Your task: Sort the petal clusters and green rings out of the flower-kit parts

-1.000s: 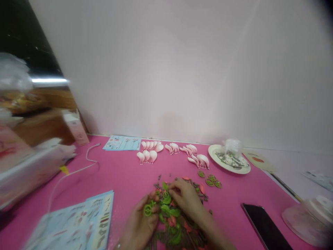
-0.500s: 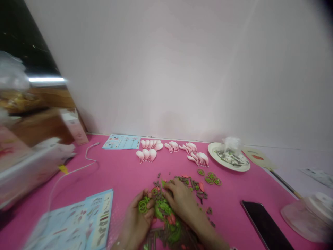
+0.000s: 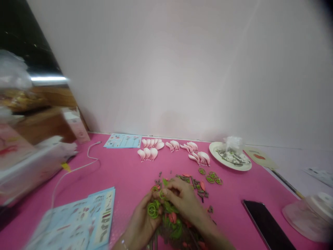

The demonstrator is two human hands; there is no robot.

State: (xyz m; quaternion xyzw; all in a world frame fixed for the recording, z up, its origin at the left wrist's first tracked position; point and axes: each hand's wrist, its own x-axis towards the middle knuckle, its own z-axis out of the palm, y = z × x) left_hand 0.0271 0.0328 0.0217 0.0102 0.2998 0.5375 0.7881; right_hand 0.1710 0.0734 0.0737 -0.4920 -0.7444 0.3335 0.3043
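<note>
My left hand (image 3: 142, 220) is closed round a few green ring pieces (image 3: 152, 209) at the near edge of a pink mat (image 3: 125, 173). My right hand (image 3: 182, 199) rests on a pile of small green, red and brown plastic parts (image 3: 179, 222), its fingertips pinched on a small green piece right beside the rings. Three more green rings (image 3: 210, 176) lie apart, to the right of the pile. Rows of pale pink petal pieces (image 3: 148, 152) lie farther back, with more petal pieces (image 3: 199, 156) to the right.
A blue instruction sheet (image 3: 75, 222) lies at the near left, another sheet (image 3: 122, 140) by the wall. A white cable (image 3: 75, 168) crosses the left side. A plate of scraps (image 3: 230, 158) stands at the back right, a dark phone (image 3: 265, 225) at the near right.
Both hands have shifted slightly within the pile. My right fingertips have come together against the green rings in my left hand. The view has barely moved.
</note>
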